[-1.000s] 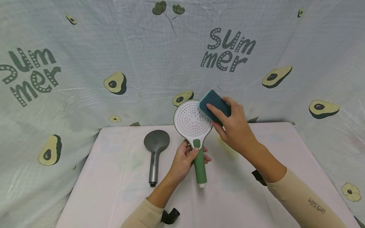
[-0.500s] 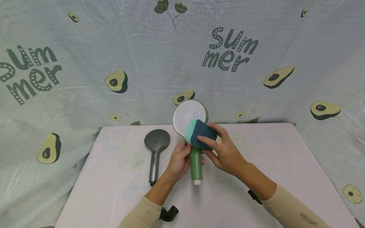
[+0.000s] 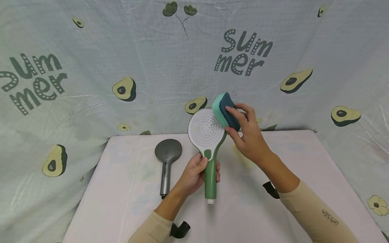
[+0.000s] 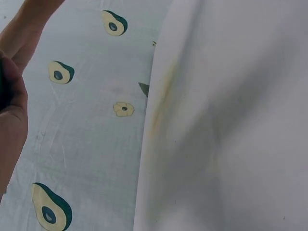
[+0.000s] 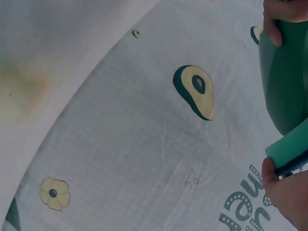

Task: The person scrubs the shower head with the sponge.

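My left hand [image 3: 193, 173] grips the green handle of a shower head [image 3: 206, 130], its white nozzle face turned up toward the head view. In my right hand [image 3: 250, 135] is a two-layer sponge [image 3: 226, 111], light teal on one side and dark blue on the other, pinched between fingers and thumb. The sponge's teal side lies against the upper right rim of the nozzle face. The right wrist view catches the green back of the shower head [image 5: 286, 72] at its right edge, with the sponge [image 5: 288, 147] below it.
A dark grey shower head [image 3: 168, 150] with a metallic handle lies on the pale table [image 3: 127, 175], left of my left hand. Behind the table hangs a cloth [image 3: 158, 74] printed with avocados and lettering. Black straps [image 3: 180, 230] show at the wrists.
The sponge went from the shower head's upper right edge down to the neck, then back up to the upper right rim. The left hand keeps its grip while the shower head shifts slightly.
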Demonstrator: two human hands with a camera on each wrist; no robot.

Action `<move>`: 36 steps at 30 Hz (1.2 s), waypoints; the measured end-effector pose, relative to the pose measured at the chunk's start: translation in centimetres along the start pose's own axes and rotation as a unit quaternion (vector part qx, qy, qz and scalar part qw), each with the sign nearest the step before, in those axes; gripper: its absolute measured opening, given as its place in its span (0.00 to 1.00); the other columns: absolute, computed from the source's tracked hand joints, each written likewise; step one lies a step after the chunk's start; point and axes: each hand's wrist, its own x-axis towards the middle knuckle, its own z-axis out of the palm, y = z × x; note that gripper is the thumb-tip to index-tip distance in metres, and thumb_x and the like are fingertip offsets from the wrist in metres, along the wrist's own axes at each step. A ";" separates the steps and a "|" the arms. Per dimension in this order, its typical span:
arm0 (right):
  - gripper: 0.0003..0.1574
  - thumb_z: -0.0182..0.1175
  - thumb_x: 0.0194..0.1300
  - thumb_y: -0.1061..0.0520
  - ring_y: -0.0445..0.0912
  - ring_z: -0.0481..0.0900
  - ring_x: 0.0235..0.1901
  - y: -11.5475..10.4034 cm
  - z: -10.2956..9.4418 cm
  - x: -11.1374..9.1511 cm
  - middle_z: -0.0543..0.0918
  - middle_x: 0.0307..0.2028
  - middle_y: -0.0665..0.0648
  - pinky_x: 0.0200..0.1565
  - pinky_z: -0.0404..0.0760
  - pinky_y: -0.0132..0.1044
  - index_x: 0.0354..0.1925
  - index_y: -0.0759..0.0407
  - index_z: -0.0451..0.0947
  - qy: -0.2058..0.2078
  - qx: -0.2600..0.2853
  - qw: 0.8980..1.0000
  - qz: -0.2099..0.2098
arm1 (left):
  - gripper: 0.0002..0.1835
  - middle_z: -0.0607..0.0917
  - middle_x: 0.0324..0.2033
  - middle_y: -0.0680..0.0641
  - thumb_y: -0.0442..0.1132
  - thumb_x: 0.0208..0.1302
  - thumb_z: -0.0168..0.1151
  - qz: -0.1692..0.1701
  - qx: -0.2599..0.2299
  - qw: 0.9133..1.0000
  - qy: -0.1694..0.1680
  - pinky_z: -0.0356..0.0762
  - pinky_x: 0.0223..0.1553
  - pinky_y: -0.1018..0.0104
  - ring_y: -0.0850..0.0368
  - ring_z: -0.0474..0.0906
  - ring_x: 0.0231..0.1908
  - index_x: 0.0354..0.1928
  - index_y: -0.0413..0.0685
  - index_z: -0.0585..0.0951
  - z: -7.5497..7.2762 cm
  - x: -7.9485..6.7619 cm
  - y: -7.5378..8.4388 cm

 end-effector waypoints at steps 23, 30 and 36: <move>0.43 0.58 0.71 0.72 0.55 0.74 0.66 -0.3 -1.5 -1.6 0.57 0.79 0.57 0.64 0.73 0.23 0.77 0.59 0.53 -0.094 0.191 0.976 0.048 | 0.20 0.77 0.44 0.31 0.34 0.83 0.43 0.022 0.196 0.979 0.051 0.85 0.44 0.65 0.58 0.82 0.37 0.69 0.34 0.58 -2.8 -0.9 2.3; 0.37 0.58 0.74 0.68 0.51 0.68 0.72 -0.5 -4.2 1.1 0.59 0.80 0.56 0.66 0.72 0.25 0.76 0.56 0.61 -0.149 0.175 0.973 0.006 | 0.21 0.77 0.46 0.25 0.32 0.81 0.47 0.001 0.268 0.962 0.047 0.85 0.46 0.67 0.61 0.83 0.38 0.69 0.31 0.61 -3.8 -1.8 2.4; 0.37 0.55 0.74 0.71 0.44 0.69 0.70 -0.1 -3.9 0.6 0.59 0.79 0.55 0.65 0.74 0.27 0.77 0.59 0.58 -0.152 0.244 0.957 0.030 | 0.21 0.78 0.45 0.26 0.31 0.81 0.48 0.017 0.278 0.959 0.056 0.85 0.45 0.67 0.61 0.83 0.37 0.69 0.31 0.61 -3.9 -2.1 2.0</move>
